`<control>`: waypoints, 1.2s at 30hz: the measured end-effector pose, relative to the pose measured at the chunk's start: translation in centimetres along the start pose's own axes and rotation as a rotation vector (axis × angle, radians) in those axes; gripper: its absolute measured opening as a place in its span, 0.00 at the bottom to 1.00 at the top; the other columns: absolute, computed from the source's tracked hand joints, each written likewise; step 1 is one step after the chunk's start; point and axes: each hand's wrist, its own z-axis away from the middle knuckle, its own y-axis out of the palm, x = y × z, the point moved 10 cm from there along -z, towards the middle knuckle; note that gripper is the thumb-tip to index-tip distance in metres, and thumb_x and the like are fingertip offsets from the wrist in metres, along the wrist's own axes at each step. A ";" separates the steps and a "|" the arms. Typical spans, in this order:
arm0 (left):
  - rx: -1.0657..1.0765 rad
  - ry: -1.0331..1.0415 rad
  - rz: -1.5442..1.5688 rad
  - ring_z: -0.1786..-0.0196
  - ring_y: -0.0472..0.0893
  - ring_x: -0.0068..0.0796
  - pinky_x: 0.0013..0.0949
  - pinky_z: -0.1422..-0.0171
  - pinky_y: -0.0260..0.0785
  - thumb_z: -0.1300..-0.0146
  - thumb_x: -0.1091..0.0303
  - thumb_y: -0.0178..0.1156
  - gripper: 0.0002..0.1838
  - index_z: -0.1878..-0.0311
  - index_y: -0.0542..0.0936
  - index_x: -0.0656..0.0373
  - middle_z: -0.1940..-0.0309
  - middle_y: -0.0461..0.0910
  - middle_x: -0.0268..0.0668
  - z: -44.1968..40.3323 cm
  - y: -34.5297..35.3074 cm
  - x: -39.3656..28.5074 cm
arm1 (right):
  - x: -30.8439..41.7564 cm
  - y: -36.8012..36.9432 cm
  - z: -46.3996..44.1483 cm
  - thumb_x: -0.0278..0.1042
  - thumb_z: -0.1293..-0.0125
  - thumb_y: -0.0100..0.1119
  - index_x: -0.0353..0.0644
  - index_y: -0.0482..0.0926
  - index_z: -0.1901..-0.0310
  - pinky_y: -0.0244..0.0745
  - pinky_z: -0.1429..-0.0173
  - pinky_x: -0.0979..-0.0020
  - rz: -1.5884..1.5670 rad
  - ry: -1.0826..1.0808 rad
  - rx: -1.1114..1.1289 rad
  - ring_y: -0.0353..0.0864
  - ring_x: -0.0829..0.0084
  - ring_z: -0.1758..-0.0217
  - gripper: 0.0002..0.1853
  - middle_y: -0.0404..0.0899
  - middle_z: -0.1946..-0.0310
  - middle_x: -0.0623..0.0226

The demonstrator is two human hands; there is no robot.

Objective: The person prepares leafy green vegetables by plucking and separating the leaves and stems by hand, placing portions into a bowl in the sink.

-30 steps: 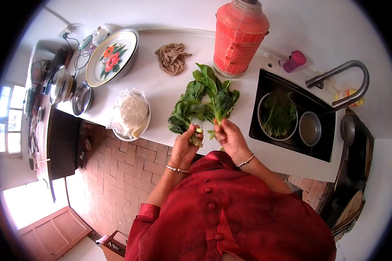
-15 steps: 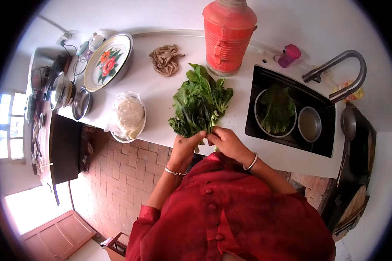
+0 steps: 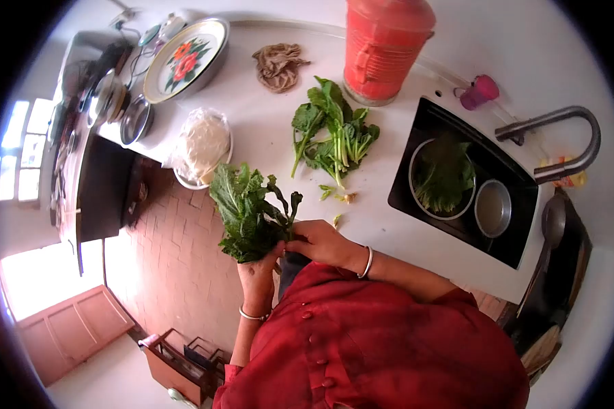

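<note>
My left hand (image 3: 258,276) is closed round the stems of a bunch of leafy greens (image 3: 242,215), held out in front of the counter's edge. Close beside it, my right hand (image 3: 320,243) pinches at the same stems, and a dark, limp leaf (image 3: 290,206) stands up by its fingertips. The stem ends are mostly hidden by the fingers. On the counter lies a second pile of greens (image 3: 338,136), with small loose scraps (image 3: 335,194) near its cut ends.
At right, a black sink (image 3: 406,184) holds a bowl of greens (image 3: 445,180) and a metal bowl of liquid (image 3: 492,208) under a curved tap (image 3: 587,136). A red thermos (image 3: 383,54), brown cloth (image 3: 278,67), plastic-covered bowl (image 3: 201,146) and flowered basin (image 3: 215,51) stand around the counter.
Both hands have moved left and towards my body, carrying a bunch of greens off the counter pile. The remaining pile and scraps are now uncovered. The view has turned slightly.
</note>
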 end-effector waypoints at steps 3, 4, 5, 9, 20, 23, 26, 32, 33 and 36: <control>-0.096 0.054 0.012 0.75 0.74 0.18 0.20 0.79 0.61 0.48 0.78 0.63 0.08 0.64 0.78 0.61 0.73 0.77 0.31 1.0 -1.9 -0.3 | -0.1 2.0 -0.4 0.34 0.40 0.57 0.36 0.76 0.61 0.71 0.60 0.71 -0.105 0.104 0.059 0.76 0.72 0.68 0.10 0.78 0.73 0.60; -0.120 0.084 0.006 0.75 0.74 0.18 0.20 0.79 0.61 0.48 0.78 0.63 0.07 0.64 0.78 0.61 0.73 0.77 0.31 1.3 -2.6 -0.6 | -0.1 2.5 -0.5 0.34 0.39 0.56 0.36 0.76 0.61 0.71 0.61 0.72 -0.118 0.105 0.065 0.76 0.74 0.68 0.10 0.78 0.72 0.62; -0.135 0.089 0.015 0.75 0.74 0.18 0.20 0.79 0.61 0.48 0.78 0.63 0.07 0.64 0.78 0.61 0.73 0.77 0.31 1.4 -3.5 -0.2 | 0.0 3.2 -0.6 0.34 0.38 0.55 0.36 0.76 0.60 0.71 0.61 0.73 -0.131 0.108 0.070 0.75 0.76 0.67 0.10 0.78 0.72 0.64; -0.216 0.174 0.079 0.72 0.75 0.20 0.20 0.77 0.62 0.45 0.78 0.61 0.10 0.60 0.75 0.59 0.68 0.77 0.31 3.0 -7.4 0.6 | -1.5 8.0 -0.8 0.36 0.35 0.52 0.36 0.77 0.61 0.70 0.63 0.75 -0.351 0.145 0.117 0.73 0.79 0.68 0.11 0.78 0.71 0.68; -0.359 -0.067 0.979 0.66 0.77 0.28 0.29 0.58 0.71 0.42 0.77 0.58 0.04 0.63 0.77 0.63 0.68 0.78 0.36 8.1 -20.6 8.2 | -0.8 19.7 0.0 0.40 0.34 0.52 0.40 0.77 0.58 0.60 0.71 0.85 -0.825 0.498 0.141 0.66 0.87 0.76 0.13 0.76 0.73 0.74; -0.278 -0.126 0.907 0.66 0.78 0.28 0.29 0.57 0.72 0.44 0.76 0.58 0.04 0.64 0.77 0.64 0.68 0.78 0.36 9.1 -23.2 9.0 | 0.4 23.3 1.3 0.40 0.34 0.52 0.39 0.77 0.57 0.59 0.71 0.86 -0.711 0.529 0.344 0.65 0.87 0.76 0.13 0.75 0.73 0.74; -0.241 -0.128 0.828 0.67 0.79 0.28 0.29 0.61 0.73 0.46 0.77 0.59 0.07 0.62 0.76 0.66 0.68 0.78 0.37 9.7 -25.6 9.7 | 1.7 26.3 1.8 0.40 0.34 0.53 0.38 0.77 0.59 0.60 0.71 0.85 -0.605 0.523 0.430 0.65 0.87 0.76 0.13 0.75 0.74 0.74; -0.022 -0.045 0.671 0.62 0.79 0.27 0.29 0.58 0.71 0.48 0.78 0.63 0.15 0.56 0.76 0.65 0.62 0.79 0.37 11.4 -25.9 6.5 | 2.2 30.1 2.7 0.39 0.35 0.54 0.37 0.76 0.63 0.64 0.68 0.79 -0.255 0.409 0.581 0.68 0.82 0.73 0.12 0.73 0.76 0.74; -0.025 -0.045 0.674 0.62 0.79 0.27 0.29 0.58 0.71 0.48 0.78 0.63 0.15 0.56 0.76 0.65 0.62 0.79 0.37 11.7 -26.4 6.6 | 1.7 30.8 3.1 0.39 0.36 0.54 0.36 0.76 0.63 0.65 0.67 0.78 -0.192 0.436 0.639 0.69 0.81 0.72 0.13 0.73 0.76 0.74; 0.031 -0.070 0.565 0.62 0.79 0.27 0.29 0.58 0.71 0.49 0.79 0.63 0.16 0.55 0.76 0.64 0.62 0.79 0.36 12.4 -26.6 7.0 | 2.3 31.9 3.7 0.39 0.36 0.55 0.36 0.76 0.65 0.66 0.66 0.77 -0.150 0.381 0.706 0.69 0.81 0.71 0.13 0.73 0.76 0.74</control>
